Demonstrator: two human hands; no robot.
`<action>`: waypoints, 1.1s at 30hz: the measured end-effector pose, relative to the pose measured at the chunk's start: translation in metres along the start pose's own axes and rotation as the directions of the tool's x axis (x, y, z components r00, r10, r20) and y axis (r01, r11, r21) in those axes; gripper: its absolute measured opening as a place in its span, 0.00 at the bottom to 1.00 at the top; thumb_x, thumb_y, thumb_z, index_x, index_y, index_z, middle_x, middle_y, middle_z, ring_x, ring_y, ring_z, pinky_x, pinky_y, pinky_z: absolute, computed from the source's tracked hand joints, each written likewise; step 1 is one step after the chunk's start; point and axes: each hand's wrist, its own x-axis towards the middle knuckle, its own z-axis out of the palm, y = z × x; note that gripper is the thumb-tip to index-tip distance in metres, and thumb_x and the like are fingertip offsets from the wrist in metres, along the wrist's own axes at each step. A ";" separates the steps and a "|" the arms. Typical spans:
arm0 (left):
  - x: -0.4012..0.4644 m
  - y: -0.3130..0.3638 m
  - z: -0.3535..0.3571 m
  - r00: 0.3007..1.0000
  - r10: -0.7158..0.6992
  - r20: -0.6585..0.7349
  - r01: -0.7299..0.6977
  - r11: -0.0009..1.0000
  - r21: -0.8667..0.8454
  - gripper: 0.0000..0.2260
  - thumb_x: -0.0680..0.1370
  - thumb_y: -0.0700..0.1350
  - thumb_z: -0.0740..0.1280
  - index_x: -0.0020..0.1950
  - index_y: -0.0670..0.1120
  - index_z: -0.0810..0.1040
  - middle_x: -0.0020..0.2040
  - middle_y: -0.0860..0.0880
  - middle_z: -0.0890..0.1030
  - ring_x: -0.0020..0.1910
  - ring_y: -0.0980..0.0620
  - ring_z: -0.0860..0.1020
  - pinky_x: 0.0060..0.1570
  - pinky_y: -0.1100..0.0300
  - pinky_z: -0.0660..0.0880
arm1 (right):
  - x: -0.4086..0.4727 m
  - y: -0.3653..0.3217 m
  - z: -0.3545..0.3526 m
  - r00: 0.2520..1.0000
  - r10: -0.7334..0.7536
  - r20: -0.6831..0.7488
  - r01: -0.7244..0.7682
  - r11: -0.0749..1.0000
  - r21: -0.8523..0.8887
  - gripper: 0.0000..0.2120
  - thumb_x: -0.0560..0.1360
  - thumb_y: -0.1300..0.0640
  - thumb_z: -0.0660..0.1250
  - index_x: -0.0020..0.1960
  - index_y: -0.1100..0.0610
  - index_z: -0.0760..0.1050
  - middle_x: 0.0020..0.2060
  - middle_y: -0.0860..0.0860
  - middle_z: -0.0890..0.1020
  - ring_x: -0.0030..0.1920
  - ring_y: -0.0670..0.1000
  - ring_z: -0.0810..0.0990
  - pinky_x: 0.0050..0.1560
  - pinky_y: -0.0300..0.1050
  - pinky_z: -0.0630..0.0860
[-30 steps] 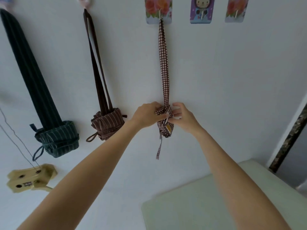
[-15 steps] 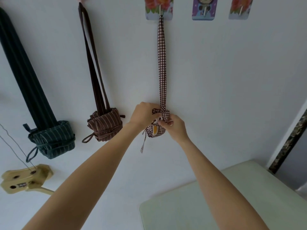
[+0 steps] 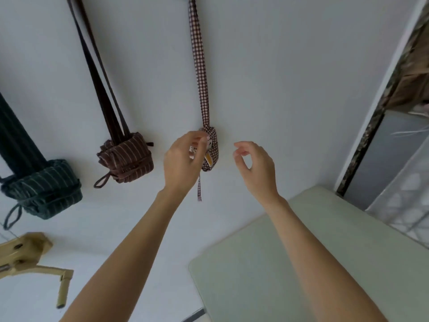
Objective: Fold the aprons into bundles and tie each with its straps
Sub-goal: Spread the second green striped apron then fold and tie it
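Two hands at the checked bundle (image 3: 210,148), which hangs upright.
Left hand (image 3: 183,162) fingers touch it; right hand (image 3: 254,165) loose, empty, just beside.

white wall (image 3: 290,77), three apron bundles (image 3: 126,158) hanging

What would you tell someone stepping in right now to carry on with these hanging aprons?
Left hand: fingers loosely curled in front of the checked bundle; whether they touch it cannot be told.
Right hand: apart from the bundle to its right, fingers loosely curled, holding nothing.
Three bundles hang on the wall by their straps: the dark green bundle at left, the brown striped bundle in the middle, the checked one at right with a strap end dangling below it.
Done: all three look folded and tied.
Left: probably only checking the checked bundle's knot; no unfolded apron is in view.
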 end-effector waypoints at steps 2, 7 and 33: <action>-0.028 0.009 0.007 0.998 -0.007 0.065 0.015 0.993 -0.121 0.09 0.80 0.48 0.60 0.51 0.49 0.80 0.41 0.57 0.82 0.42 0.60 0.79 0.40 0.70 0.72 | -0.024 -0.006 -0.023 0.995 -0.078 -0.065 0.066 0.983 -0.170 0.09 0.76 0.55 0.61 0.53 0.56 0.78 0.41 0.47 0.82 0.42 0.46 0.78 0.47 0.40 0.71; -0.105 0.016 0.042 0.898 0.058 0.435 0.032 0.980 -0.195 0.08 0.79 0.49 0.60 0.49 0.51 0.79 0.39 0.58 0.82 0.40 0.61 0.79 0.39 0.68 0.73 | -0.110 -0.001 -0.075 0.998 -0.070 0.010 0.066 0.868 -0.492 0.06 0.75 0.62 0.64 0.47 0.57 0.79 0.40 0.48 0.82 0.39 0.51 0.79 0.34 0.45 0.76; -0.554 0.348 0.223 -0.102 0.322 0.941 -0.092 0.939 -0.332 0.19 0.75 0.59 0.65 0.63 0.54 0.70 0.54 0.56 0.78 0.52 0.55 0.77 0.54 0.58 0.72 | -0.592 -0.048 -0.521 0.424 0.770 -0.477 -0.804 0.077 -0.590 0.11 0.72 0.66 0.67 0.53 0.57 0.80 0.59 0.55 0.76 0.61 0.58 0.71 0.62 0.46 0.68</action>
